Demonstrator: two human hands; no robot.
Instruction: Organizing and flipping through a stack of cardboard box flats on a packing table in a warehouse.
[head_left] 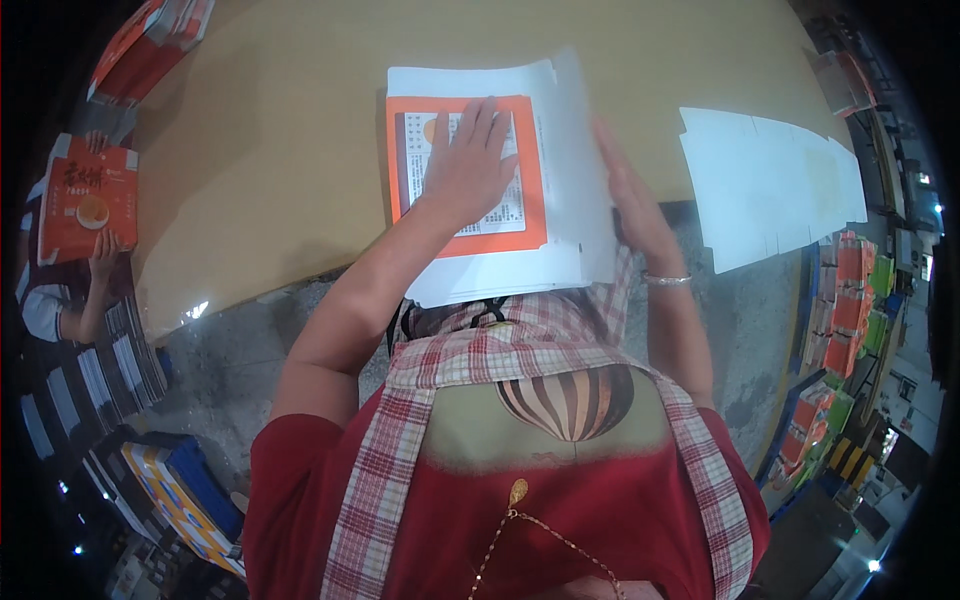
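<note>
On the near edge of the table lies a white cardboard sheet [490,280] with an orange printed panel [533,180] on it. My left hand [470,165] presses flat on the panel, fingers stretched out, covering part of its printed label. Along the sheet's right side a white flap [588,190] stands partly raised and looks blurred. My right hand [638,210] rests against that flap's outer side with its fingers extended; some fingertips are hidden behind it.
A flat white die-cut sheet [770,185] lies at the table's right. Orange boxes [150,50] stand at the far left corner. At the left, another person's hands hold an orange box [90,200]. Stacked orange and green packages [850,290] stand beyond the right edge.
</note>
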